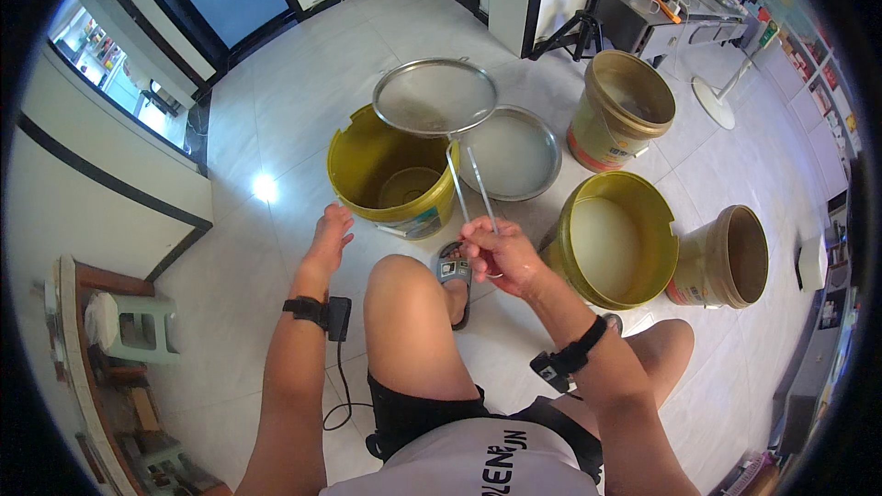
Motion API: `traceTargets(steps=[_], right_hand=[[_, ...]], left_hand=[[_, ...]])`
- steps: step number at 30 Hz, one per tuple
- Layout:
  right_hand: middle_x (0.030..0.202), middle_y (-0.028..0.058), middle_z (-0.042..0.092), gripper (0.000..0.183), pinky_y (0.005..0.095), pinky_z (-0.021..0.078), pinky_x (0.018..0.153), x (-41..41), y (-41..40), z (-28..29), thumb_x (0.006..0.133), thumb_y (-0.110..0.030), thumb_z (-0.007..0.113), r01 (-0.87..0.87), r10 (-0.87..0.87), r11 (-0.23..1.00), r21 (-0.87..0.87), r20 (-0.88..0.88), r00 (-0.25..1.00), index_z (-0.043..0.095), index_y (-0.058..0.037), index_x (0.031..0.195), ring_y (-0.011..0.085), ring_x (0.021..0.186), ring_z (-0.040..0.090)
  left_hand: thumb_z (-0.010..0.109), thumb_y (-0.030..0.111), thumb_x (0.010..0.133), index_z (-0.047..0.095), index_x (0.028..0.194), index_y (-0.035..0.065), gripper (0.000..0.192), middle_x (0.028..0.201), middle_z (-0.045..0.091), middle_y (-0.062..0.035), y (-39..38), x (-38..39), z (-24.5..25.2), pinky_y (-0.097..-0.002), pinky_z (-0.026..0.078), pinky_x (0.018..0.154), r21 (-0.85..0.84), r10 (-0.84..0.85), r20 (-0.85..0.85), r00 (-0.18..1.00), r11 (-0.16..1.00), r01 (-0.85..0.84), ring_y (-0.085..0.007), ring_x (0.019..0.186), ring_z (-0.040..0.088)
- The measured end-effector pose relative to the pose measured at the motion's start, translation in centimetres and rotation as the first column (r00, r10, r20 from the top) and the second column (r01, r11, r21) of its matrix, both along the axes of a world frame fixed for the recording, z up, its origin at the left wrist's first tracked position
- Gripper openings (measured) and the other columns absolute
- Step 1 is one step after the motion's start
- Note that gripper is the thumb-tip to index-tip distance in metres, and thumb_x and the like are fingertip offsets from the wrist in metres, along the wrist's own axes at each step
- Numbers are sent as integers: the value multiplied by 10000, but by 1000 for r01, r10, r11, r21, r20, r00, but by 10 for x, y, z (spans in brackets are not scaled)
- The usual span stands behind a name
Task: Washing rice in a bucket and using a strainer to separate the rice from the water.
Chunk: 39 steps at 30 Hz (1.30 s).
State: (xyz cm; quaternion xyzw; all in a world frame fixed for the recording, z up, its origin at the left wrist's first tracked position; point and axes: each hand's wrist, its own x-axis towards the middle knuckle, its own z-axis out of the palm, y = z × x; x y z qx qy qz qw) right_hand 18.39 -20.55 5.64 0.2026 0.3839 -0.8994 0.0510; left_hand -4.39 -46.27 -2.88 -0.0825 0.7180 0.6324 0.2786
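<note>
My right hand (501, 251) grips the long wire handle of a round fine-mesh strainer (435, 98). The strainer's mesh is held above the far side of a yellow plastic bucket (337, 172), overlapping its rim in view. That bucket looks almost without contents, with a ringed bottom. Beside its near left rim is my left hand (332, 238), fingers slightly bent and holding nothing; whether it touches the rim I cannot tell. Right of the bucket, a round metal basin (513, 158) on the floor contains a cloudy white liquid. A second yellow bucket (658, 248) also holds whitish liquid.
Two tan-rimmed buckets (623, 117) (716, 258) stand at the right. Behind them are a black tripod (586, 24), a cluttered desk (661, 34) and a standing fan's base (714, 103). A pale green stool (148, 327) is at the left. My sandalled foot (455, 289) rests near the bucket.
</note>
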Motion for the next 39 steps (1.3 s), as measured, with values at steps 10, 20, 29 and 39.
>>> traceTargets(steps=[10,20,29,39], right_hand=[[683,23,570,117,246,460,411,-46,-67,-46,970,-123,567,-54,54,999,-1,19,998,588,-13,935,114,495,531],[728,33,592,167,289,532,521,-53,-134,-93,1007,-185,533,-44,45,998,-54,31,998,586,-35,956,135,566,587],[893,84,651,159,261,496,564,-77,-165,-118,982,-144,564,-135,143,988,-72,119,983,545,-4,1055,159,727,645],[982,86,660,297,295,546,658,-60,-134,-113,913,-201,671,-134,80,971,197,263,961,570,0,1107,176,825,663]], left_hand=[[276,580,978,391,1443,-1,752,1455,462,-184,-35,-15,19,-429,307,1121,209,-434,95,896,889,408,-294,1351,422],[321,517,992,470,1393,51,632,1313,572,-176,-59,1,81,-424,434,1018,-169,-672,56,738,723,670,-275,1212,540],[303,468,997,494,1364,34,599,1264,599,-182,-72,-2,69,-407,479,963,-357,-672,85,736,668,652,-267,1136,584],[359,558,995,523,1350,62,631,1247,615,-142,-83,1,81,-388,457,973,-216,-643,-85,761,757,616,-240,1133,584]])
